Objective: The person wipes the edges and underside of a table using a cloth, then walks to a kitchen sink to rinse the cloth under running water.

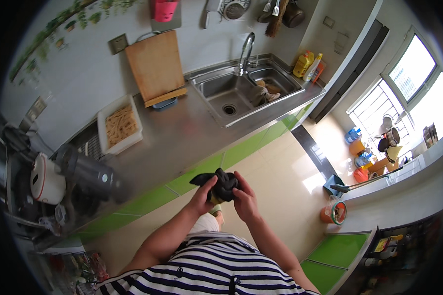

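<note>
Both hands hold a bunched dark cloth (pixel 224 184) in front of my body, over the floor beside the counter. My left hand (pixel 203 197) grips its left side, where a pointed end sticks out. My right hand (pixel 246 199) holds the right side with thumb and fingers. A small yellowish patch shows beneath the cloth; what it belongs to I cannot tell. Ahead lies the stainless steel counter (pixel 170 136) with a double-bowl sink (pixel 221 88); cloths (pixel 260 96) lie at its right bowl and divider.
A white plastic tub (pixel 139 125) of pale strips stands on the counter, left of an upright wooden cutting board (pixel 155 62). A dark appliance (pixel 96 177) and a white rice cooker (pixel 48 180) are at left. Yellow bottles (pixel 303 63) stand by the sink. A waste bin (pixel 328 214) is at right.
</note>
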{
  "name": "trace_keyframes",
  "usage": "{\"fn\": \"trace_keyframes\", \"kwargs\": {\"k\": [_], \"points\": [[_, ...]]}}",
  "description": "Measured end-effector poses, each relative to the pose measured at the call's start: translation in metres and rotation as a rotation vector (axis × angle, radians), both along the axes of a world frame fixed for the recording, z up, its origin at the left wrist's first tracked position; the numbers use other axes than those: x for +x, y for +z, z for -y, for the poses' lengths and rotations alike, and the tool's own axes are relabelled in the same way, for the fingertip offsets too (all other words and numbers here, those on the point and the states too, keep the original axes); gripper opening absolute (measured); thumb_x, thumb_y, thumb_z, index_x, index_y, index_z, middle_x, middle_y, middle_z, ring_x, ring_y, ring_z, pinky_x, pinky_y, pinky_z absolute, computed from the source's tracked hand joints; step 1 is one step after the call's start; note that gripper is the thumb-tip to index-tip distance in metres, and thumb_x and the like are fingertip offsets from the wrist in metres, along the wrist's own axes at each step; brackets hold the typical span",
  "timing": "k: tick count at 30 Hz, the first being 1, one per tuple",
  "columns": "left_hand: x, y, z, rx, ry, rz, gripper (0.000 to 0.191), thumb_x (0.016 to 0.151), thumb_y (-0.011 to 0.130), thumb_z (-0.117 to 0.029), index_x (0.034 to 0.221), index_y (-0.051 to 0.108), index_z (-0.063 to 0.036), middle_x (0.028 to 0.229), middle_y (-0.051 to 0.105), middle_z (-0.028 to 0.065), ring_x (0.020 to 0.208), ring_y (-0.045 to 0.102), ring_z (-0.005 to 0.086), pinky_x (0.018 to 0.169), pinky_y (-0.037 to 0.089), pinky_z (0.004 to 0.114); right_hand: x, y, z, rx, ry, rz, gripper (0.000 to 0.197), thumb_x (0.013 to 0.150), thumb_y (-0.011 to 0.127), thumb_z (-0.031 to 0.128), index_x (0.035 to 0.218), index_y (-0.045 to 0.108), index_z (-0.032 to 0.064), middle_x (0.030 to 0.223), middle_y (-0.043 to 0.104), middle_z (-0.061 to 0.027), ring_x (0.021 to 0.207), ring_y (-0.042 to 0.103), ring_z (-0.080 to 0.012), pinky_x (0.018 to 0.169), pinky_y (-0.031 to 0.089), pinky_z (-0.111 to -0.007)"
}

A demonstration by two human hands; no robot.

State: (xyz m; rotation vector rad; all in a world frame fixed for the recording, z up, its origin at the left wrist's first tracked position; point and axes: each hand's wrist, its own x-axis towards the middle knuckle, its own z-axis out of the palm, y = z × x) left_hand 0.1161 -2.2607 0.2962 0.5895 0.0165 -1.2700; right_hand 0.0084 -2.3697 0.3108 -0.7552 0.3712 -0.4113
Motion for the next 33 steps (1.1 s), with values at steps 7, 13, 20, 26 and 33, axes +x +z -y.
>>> {"fn": "trace_keyframes", "kwargs": {"k": [7, 13, 20, 26, 33], "points": [[0.098, 0.031, 0.15, 0.008, -0.122, 0.023, 0.036, 0.082, 0.055, -0.021, 0.115, 0.051, -0.0052, 0.112, 0.057, 0.0085, 0.103, 0.056, 0.0215, 0.092, 0.044, 0.035, 0.078, 0.032, 0.145, -0.027, -0.122, 0.071, 0.058, 0.082, 0.046, -0.008, 0.136, 0.03, 0.0032, 0.124, 0.044, -0.0134, 0.114, 0.045, -0.0218, 0.099, 0.037, -0.032], [0.15, 0.013, 0.22, 0.188, 0.077, 0.024, 0.035, 0.079, 0.052, -0.011, 0.112, 0.051, -0.0033, 0.109, 0.057, 0.0118, 0.103, 0.056, 0.0251, 0.091, 0.045, 0.04, 0.15, -0.001, 0.245, -0.191, -0.016, -0.032, 0.051, 0.078, 0.048, -0.007, 0.127, 0.042, 0.0009, 0.113, 0.054, -0.0104, 0.105, 0.051, -0.0195, 0.095, 0.038, -0.029], [0.214, -0.028, 0.289, 0.188, 0.49, -0.002, 0.03, 0.074, 0.051, -0.003, 0.105, 0.05, -0.002, 0.104, 0.054, 0.0125, 0.102, 0.055, 0.0282, 0.091, 0.044, 0.044, 0.265, -0.047, 0.393, -0.262, 0.102, -0.236, 0.031, 0.081, 0.052, 0.002, 0.111, 0.054, 0.0019, 0.102, 0.061, -0.0072, 0.09, 0.06, -0.0163, 0.073, 0.046, -0.026], [0.263, -0.101, 0.366, 0.398, 0.746, -0.182, 0.033, 0.075, 0.051, 0.0, 0.107, 0.045, 0.0016, 0.108, 0.051, 0.0136, 0.1, 0.055, 0.0282, 0.088, 0.046, 0.043, 0.394, -0.077, 0.547, -0.644, 0.144, -0.375, 0.033, 0.079, 0.052, 0.003, 0.112, 0.051, -0.0031, 0.09, 0.062, -0.0087, 0.075, 0.061, -0.0147, 0.063, 0.05, -0.026], [0.313, -0.14, 0.446, 0.304, 0.879, -0.249, 0.03, 0.08, 0.052, -0.006, 0.11, 0.047, 0.0, 0.104, 0.054, 0.0116, 0.102, 0.055, 0.0275, 0.088, 0.046, 0.044, 0.529, -0.06, 0.656, -1.42, 0.053, -0.826, 0.049, 0.084, 0.05, 0.034, 0.12, 0.044, 0.0013, 0.078, 0.066, -0.015, 0.066, 0.066, -0.0252, 0.07, 0.05, -0.037]]}}
